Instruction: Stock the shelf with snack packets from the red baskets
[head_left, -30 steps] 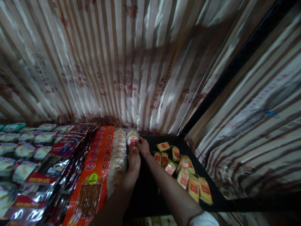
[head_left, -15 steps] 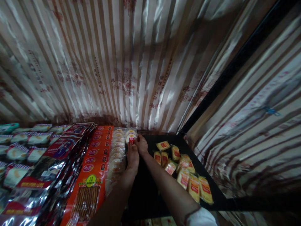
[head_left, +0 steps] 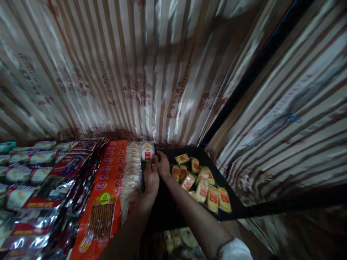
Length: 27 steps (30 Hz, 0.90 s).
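Note:
A clear-wrapped round white pastry [head_left: 147,154] with a red label lies at the back of the dark shelf. My left hand [head_left: 151,177] is just below it, fingers stretched towards its lower edge and holding nothing visible; whether they touch the wrapper I cannot tell. Beside it, my right hand [head_left: 163,166] is at the pastry's lower right, fingers loosely bent and apart, nothing seen in them. A row of similar wrapped pastries [head_left: 132,169] runs forward along the left of my hands.
Several yellow wrapped cakes [head_left: 202,190] lie scattered on the black shelf [head_left: 165,213] to the right. Orange snack packets [head_left: 104,191], dark red bags [head_left: 62,177] and white packs [head_left: 17,173] fill the left. A striped curtain [head_left: 151,72] hangs behind; more packages [head_left: 187,238] sit below.
My fingers have come off the front of the round pastry and sit lower, uncovering its red label. The view has shifted a little to the right.

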{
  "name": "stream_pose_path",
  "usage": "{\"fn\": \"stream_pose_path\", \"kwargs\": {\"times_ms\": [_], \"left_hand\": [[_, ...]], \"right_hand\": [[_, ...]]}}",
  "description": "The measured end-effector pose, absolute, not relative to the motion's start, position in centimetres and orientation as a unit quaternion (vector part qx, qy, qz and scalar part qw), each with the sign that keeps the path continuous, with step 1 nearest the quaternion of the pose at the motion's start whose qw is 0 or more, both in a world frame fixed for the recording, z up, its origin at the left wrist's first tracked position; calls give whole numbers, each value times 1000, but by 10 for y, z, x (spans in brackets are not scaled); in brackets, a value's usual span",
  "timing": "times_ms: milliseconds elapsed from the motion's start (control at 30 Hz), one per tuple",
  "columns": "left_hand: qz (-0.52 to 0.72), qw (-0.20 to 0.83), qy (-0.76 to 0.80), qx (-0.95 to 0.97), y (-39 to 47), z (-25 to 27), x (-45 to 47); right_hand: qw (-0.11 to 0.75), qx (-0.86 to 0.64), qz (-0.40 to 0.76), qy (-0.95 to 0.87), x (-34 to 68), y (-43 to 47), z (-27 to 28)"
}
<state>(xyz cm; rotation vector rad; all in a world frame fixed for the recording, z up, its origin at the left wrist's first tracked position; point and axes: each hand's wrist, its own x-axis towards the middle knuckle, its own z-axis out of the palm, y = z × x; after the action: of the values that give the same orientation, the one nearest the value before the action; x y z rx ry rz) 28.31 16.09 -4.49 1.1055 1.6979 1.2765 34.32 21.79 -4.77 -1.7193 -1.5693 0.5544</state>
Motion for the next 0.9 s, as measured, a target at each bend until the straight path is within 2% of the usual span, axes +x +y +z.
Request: {"fn": "stream_pose_path", "kwargs": {"times_ms": [200,300,433,533,600,733,900], "left_hand": [[511,400,635,418,66,-26,310],[501,417,614,445,4,-34,324],[377,477,614,504,-60,-60,330],[217,471,625,584,-83,-76,329],[154,459,633,603,-88,-83,329],[145,447,611,637,-77,-92,341],[113,415,614,662,-49,-105,364]], "right_hand": [[470,-613,297,-562,372,121,-43],[478,-596,310,-565,391,53,-50],[410,-654,316,-551,417,-32,-73],[368,-697,289,-543,437,-76,-92],[363,-709,272,-540,450,-92,-103],[341,-725,261,-539,470,-94,-114],[230,-757,289,-538,476,-66,-109]]}}
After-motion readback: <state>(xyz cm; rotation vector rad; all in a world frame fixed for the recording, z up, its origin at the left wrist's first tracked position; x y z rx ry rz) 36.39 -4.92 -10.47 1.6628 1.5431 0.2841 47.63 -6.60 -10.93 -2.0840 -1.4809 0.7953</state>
